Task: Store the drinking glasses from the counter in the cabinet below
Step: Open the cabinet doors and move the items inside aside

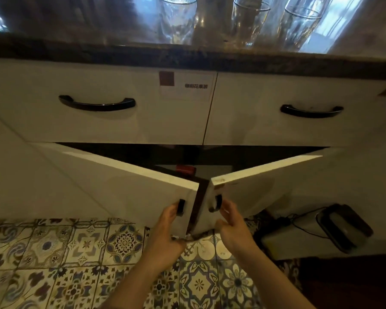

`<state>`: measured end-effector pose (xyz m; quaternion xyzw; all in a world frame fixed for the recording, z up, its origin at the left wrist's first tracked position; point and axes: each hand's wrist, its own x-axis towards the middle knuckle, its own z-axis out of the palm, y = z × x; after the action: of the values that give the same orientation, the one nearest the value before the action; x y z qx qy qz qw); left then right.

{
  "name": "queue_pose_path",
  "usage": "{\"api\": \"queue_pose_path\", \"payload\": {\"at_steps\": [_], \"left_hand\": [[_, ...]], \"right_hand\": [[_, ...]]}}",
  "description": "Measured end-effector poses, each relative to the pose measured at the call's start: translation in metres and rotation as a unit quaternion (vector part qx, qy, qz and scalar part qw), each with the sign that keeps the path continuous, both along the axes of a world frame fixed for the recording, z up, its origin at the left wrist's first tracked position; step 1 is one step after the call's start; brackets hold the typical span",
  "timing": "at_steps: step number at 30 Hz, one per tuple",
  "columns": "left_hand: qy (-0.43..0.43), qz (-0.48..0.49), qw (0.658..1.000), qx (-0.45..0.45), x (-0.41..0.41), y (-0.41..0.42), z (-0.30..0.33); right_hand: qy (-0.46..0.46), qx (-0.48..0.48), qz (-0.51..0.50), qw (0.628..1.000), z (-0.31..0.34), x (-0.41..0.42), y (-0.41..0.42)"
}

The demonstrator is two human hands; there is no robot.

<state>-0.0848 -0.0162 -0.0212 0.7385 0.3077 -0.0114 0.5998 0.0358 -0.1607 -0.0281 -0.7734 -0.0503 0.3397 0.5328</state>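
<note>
Three clear drinking glasses stand on the dark stone counter [120,50]: one in the middle [177,18], one to its right [249,21], one far right [299,25]. Below the drawers, both white cabinet doors are partly swung out. My left hand [165,233] grips the black handle [181,207] of the left door [125,188]. My right hand [232,226] grips the black handle [217,202] of the right door [265,188]. The cabinet inside is dark; a small red thing [185,170] shows in the gap.
Two white drawers with black curved handles [97,103] [311,110] sit under the counter. A paper label [185,85] is stuck between them. On the patterned tile floor [87,253] at the right lies a white appliance with a dark lid [334,230] and a black cable.
</note>
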Motion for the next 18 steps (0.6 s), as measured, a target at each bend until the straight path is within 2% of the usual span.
{"api": "queue_pose_path", "payload": {"at_steps": [7, 12, 15, 18], "left_hand": [[0.039, 0.05, 0.998, -0.018, -0.065, -0.012, -0.005], [0.048, 0.096, 0.994, 0.006, -0.117, -0.023, -0.001], [0.068, 0.128, 0.989, 0.024, -0.151, -0.019, 0.0], [0.084, 0.147, 0.985, 0.034, -0.184, -0.019, 0.007]], "right_hand": [[0.02, -0.046, 0.027, 0.998, 0.014, -0.026, -0.066], [0.039, -0.088, 0.061, 0.993, 0.018, -0.032, -0.137], [0.039, -0.085, 0.037, 0.995, 0.021, -0.037, -0.179], [0.073, -0.102, -0.029, 0.992, 0.03, -0.039, -0.225]]}}
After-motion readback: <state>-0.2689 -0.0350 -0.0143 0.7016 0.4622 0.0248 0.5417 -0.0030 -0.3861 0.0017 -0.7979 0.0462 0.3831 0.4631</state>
